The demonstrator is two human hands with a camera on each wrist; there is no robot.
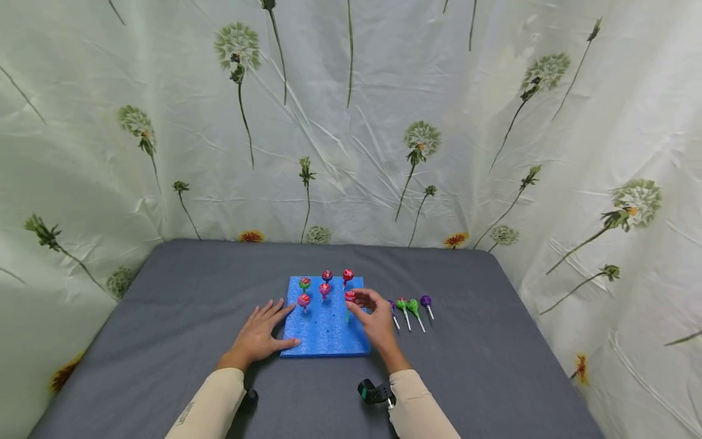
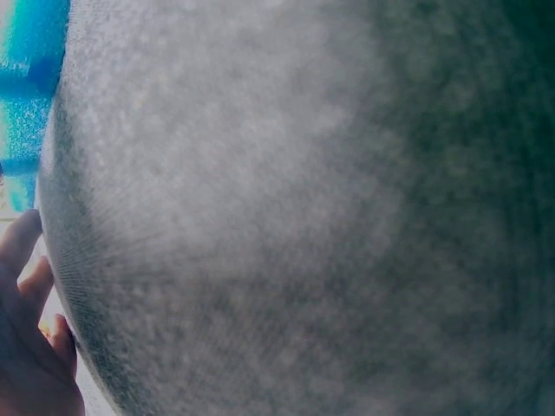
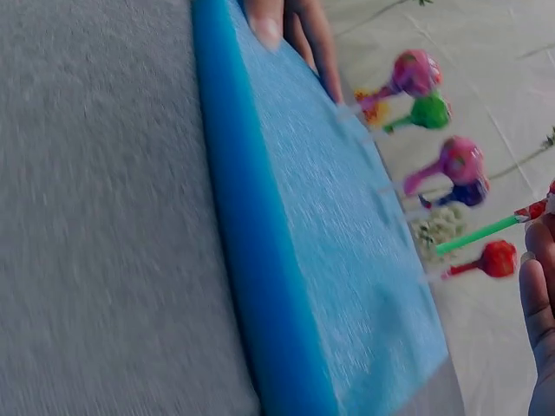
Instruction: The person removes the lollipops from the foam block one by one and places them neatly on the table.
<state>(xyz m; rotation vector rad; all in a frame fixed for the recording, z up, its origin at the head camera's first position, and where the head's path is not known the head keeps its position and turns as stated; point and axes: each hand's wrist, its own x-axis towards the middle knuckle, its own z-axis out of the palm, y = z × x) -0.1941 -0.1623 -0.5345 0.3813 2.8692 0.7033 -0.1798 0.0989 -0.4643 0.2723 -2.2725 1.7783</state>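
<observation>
I have the right hand over the right side of a blue foam board, its grip clamped on the wrapped head of a red-topped lollipop. Thumb and fingers pinch the candy so that its green stick points down, bare for its whole length; I judge that this hold suits aiming the tip at the foam. In the right wrist view, that tip looks clear of the board.

My left hand lies along the board's left side, its grip spread apart, fingers straight and thumb on the near left of the surface. I read this as steadying light foam against a push.

5 other lollipops stand heads up, presumably because the foam clasps their sticks: a green lollipop, a dark lollipop and a red lollipop at the far edge, with 2 pink lollipops just nearer.

To the right, 4 loose lollipops lie on the gray table, sticks towards the near side, probably for easy reach. The right hand partly hides the leftmost.
</observation>
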